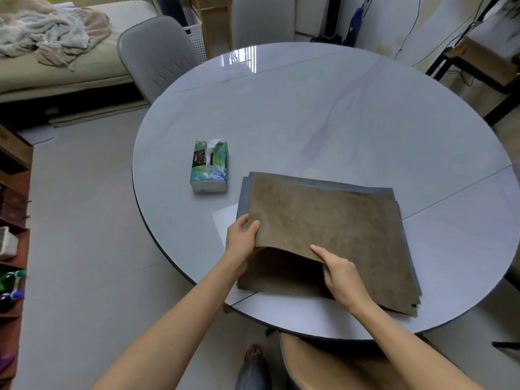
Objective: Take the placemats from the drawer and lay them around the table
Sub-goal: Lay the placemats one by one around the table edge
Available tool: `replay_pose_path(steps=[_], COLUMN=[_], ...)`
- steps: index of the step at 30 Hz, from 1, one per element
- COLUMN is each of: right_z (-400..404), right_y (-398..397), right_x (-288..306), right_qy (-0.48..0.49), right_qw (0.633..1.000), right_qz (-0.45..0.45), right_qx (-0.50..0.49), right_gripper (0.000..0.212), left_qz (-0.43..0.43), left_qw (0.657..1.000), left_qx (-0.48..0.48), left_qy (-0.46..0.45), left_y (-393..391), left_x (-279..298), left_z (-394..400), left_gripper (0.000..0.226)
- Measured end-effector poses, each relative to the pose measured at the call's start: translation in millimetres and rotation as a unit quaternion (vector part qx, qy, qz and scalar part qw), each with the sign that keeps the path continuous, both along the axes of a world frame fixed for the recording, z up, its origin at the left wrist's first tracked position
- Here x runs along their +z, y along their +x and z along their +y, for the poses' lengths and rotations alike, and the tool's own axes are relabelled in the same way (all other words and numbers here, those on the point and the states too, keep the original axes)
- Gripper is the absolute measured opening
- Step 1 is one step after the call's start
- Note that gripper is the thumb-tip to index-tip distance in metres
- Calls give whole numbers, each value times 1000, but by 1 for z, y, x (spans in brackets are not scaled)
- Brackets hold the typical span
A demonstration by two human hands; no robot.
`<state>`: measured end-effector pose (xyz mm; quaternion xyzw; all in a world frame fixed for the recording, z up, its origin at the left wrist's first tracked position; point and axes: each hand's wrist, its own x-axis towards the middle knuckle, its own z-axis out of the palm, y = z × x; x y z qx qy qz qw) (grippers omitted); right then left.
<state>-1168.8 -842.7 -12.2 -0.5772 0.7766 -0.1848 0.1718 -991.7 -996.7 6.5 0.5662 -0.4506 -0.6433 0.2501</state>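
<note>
Two hands are lifting the top mat from a stack on the round table.

The mats (332, 220) are lying in a loose brown and grey-blue stack at the near edge of the table (337, 114), the top mat (323, 215) brown and suede-like, its near edge raised. The left hand (242, 237) is pinching its left corner, thumb on top. The right hand (342, 273) is gripping the raised edge, fingers going under it. A tissue box (209, 167) is standing just beside the stack. Grey chairs (157, 57) are waiting behind the glossy pale table, and a bed (56, 52) is standing far left.
</note>
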Motion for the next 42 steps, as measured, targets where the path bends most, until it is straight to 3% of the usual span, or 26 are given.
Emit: replay_pose_path(steps=[4,8,11,12,16,20,24,27,30,33,35,39,42], right_z=[-13,-26,-33,-37,-54,-94,-141,-176,-199,-210,-218,-244,-279], right_y=[-8,0,21,29,63,96,142,170,178,179,175,158,142], right_x=[16,15,13,15,24,44,44,34,31,35,41,45,32], right_qy=[-20,16,13,10,5,-1,-10,50,35,21,0,-82,-94], right_qw=[994,966,955,956,973,995,997,987,965,933,915,876,881], right_qz=[88,201,249,245,203,87,76,92,37,6,-6,-48,-110], right_qx=[60,164,163,159,111,39,-32,-122,-259,-360,-404,-472,-450], right_gripper=[51,70,45,33,27,49,51,51,34,24,23,28,31], left_qz=[-138,-270,-312,-311,-271,-213,-129,-59,-37,-116,-172,-277,-333], left_qw=[979,915,878,879,911,938,961,963,944,883,823,630,505], left_qx=[-80,-179,-213,-215,-193,-189,-193,-237,-300,-384,-440,-563,-621], left_qy=[-124,-241,-294,-291,-244,-198,-151,-116,-135,-246,-316,-458,-498], left_y=[9,0,-11,-12,1,21,52,72,90,103,106,96,79], left_x=[26,60,70,70,59,46,41,47,52,47,41,30,23], left_z=[-21,-37,-38,-37,-43,-67,-120,-156,-185,-212,-231,-279,-320], left_gripper=[42,27,26,27,26,20,21,17,18,14,17,41,60])
